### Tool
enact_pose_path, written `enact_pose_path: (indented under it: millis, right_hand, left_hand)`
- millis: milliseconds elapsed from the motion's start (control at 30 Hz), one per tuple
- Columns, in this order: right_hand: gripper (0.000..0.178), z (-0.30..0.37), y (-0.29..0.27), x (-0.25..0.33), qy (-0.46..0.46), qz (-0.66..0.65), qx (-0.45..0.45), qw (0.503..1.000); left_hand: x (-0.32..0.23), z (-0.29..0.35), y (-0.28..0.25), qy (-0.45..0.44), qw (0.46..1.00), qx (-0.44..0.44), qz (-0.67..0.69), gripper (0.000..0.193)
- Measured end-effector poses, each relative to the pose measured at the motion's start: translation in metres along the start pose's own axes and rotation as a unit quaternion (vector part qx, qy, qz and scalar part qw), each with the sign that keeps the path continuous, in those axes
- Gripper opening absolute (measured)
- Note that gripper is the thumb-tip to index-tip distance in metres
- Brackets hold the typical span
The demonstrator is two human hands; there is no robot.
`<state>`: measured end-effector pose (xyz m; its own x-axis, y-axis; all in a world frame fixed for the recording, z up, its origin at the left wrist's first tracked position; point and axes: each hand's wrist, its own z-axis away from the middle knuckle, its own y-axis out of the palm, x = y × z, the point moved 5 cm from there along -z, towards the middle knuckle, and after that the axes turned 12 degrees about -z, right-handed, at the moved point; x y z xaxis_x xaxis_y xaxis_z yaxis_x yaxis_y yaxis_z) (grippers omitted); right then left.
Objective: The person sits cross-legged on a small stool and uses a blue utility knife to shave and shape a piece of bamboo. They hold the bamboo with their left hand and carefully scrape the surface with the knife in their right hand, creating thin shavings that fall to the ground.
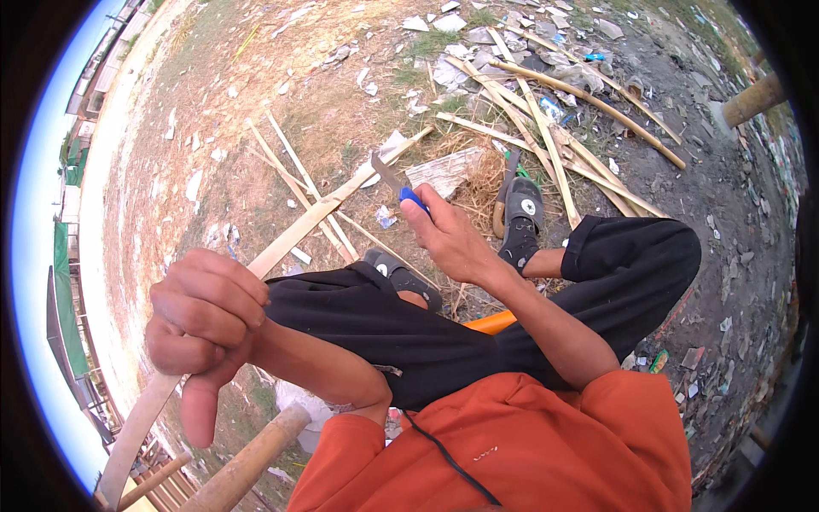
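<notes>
My left hand (209,320) is closed round a long, flat bamboo strip (299,226). The strip runs from the lower left, through my fist, up and away to the right past my knees. In my right hand (452,235) is a knife (388,175) with a blue handle, its blade pointing up and left. The blade lies close to the strip's far part; whether they touch, I cannot tell. Beside my right shoe (522,209) a wooden-handled tool (500,215) with a dark blade lies on the ground.
Several bamboo strips (546,141) and a thicker pole (597,101) lie piled at the far right. More strips (294,162) cross on the ground ahead. Thick bamboo poles stand at the lower left (247,461) and far right (755,98). Paper and plastic scraps litter the dirt.
</notes>
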<state>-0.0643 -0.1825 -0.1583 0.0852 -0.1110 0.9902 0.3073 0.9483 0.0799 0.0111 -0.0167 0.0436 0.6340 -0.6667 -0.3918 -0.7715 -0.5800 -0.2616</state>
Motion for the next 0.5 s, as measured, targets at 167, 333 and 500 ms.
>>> enact_pose_path:
  millis: [167, 333, 500]
  right_hand:
    - [0.06, -0.001, 0.029, 0.001, -0.013, -0.03, 0.0, 0.999]
    - [0.062, -0.027, 0.019, -0.045, 0.022, 0.001, -0.022, 1.0]
    - [0.061, -0.03, 0.031, -0.051, -0.032, -0.08, 0.025, 0.996]
  left_hand:
    - [0.004, -0.001, 0.003, -0.006, 0.999, 0.04, 0.021, 0.059]
    - [0.002, 0.0, 0.002, -0.011, 0.999, 0.042, 0.023, 0.056]
    - [0.006, -0.005, 0.01, -0.021, 0.997, 0.071, 0.033, 0.053]
